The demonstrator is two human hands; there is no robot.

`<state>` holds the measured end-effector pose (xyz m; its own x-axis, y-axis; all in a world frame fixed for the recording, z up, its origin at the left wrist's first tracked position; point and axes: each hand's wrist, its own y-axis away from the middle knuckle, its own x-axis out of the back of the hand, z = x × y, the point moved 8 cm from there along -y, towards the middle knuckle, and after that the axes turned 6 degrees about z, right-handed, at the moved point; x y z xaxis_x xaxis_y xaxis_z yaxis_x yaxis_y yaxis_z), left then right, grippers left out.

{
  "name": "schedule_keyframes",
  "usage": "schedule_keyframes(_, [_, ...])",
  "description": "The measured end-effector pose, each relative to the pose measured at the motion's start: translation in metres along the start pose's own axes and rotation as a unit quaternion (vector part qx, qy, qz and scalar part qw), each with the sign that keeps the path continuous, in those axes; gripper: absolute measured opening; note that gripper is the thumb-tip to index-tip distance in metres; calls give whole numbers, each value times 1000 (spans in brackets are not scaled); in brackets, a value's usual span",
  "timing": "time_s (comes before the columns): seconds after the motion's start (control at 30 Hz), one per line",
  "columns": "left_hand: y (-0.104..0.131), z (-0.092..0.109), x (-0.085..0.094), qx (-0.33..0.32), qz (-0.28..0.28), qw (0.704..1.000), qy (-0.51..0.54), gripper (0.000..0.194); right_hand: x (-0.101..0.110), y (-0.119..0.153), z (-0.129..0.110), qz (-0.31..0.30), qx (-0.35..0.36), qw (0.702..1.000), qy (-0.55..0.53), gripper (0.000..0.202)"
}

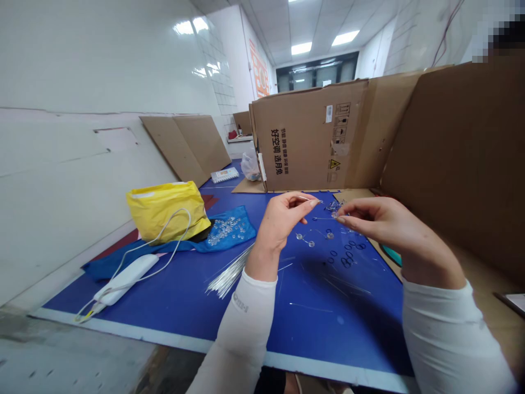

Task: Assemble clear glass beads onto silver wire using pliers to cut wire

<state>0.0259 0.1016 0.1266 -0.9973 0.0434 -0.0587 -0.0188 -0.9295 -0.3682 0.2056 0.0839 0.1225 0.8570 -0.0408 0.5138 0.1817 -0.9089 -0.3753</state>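
Above the blue tabletop, my left hand [287, 216] is closed in a pinch, with a thin metal wire [319, 201] showing at its fingertips. My right hand [375, 219] pinches a small clear bead [335, 214] between thumb and forefinger. From that bead a thin wire runs left and ends in a small dark loop. The two hands are a short gap apart. Below them lie a few clear beads [311, 244] joined by wire. Dark rings [347, 260] are scattered under my right hand. A bundle of straight wires [229, 276] lies beside my left forearm.
Loose clear beads [225, 231] lie on a blue cloth [246, 219] at the left, beside a yellow bag [166, 210]. In front of these is a white power strip [127, 279] with its cord. Cardboard [311, 142] walls the table's back and right side.
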Motion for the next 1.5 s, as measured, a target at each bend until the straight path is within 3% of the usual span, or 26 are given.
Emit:
schedule_keyframes(0.53, [4, 1, -11, 5, -60, 998, -17, 17, -8, 4, -10, 36, -39, 994, -97, 31])
schedule_keyframes(0.67, [4, 2, -10, 9, -67, 997, -35, 16, -7, 5, -12, 42, -40, 993, -102, 29])
schedule_keyframes(1.03, [5, 9, -10, -61, -83, 989, -109, 11, -5, 3, -8, 40, -51, 994, -85, 31])
schedule_keyframes(1.5, [7, 4, -15, -49, -108, 982, -146, 20, -4, 1, -8, 31, -38, 995, -83, 30])
